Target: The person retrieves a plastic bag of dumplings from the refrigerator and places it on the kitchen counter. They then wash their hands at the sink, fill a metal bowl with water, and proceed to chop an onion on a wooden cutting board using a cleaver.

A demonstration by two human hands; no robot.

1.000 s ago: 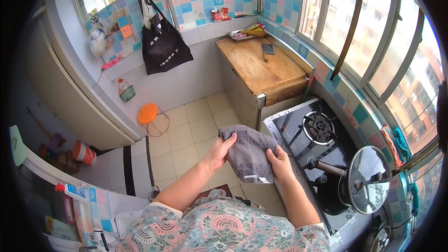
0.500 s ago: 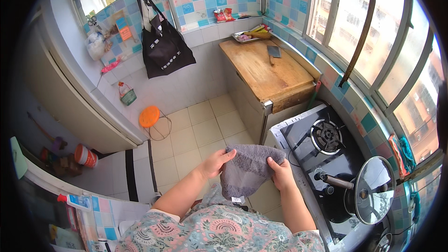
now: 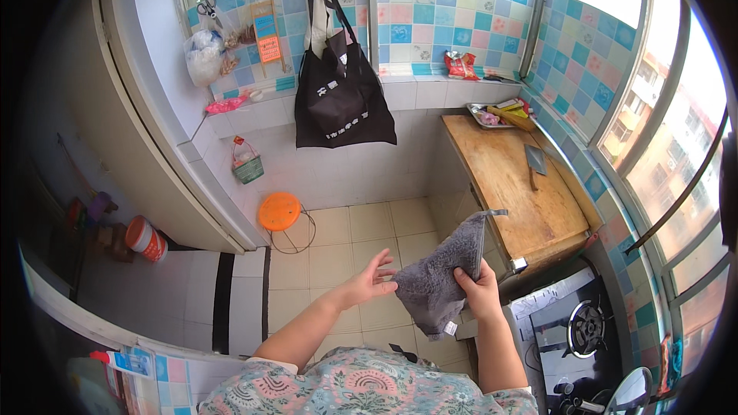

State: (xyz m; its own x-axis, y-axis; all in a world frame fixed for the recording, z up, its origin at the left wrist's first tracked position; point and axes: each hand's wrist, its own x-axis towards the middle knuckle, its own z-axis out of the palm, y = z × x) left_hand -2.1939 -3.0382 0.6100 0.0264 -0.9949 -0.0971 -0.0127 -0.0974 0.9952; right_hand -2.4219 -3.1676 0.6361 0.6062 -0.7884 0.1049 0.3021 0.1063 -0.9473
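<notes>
A grey fluffy towel [image 3: 437, 280] hangs in front of me over the floor, with a hanging loop at its upper corner and a small white tag at its lower edge. My right hand [image 3: 481, 293] grips its right side, thumb on top and the other fingers hidden behind. On the left, my left hand [image 3: 361, 283] has its fingers spread, and its thumb tip is at the towel's left corner; whether it touches is hard to tell.
Right of me stands a gas stove [image 3: 565, 330] with a glass lid [image 3: 632, 393]. Beyond it, a wooden board [image 3: 511, 184] carries a cleaver [image 3: 536, 160] and a metal tray [image 3: 483, 117]. An orange stool [image 3: 279, 211] stands on the tiled floor; a black bag [image 3: 344, 111] hangs on the wall.
My view has swung left. The towel has been turned, so its loop now points up and right. My left hand's fingers have spread from their grip, while the right hand keeps hold.
</notes>
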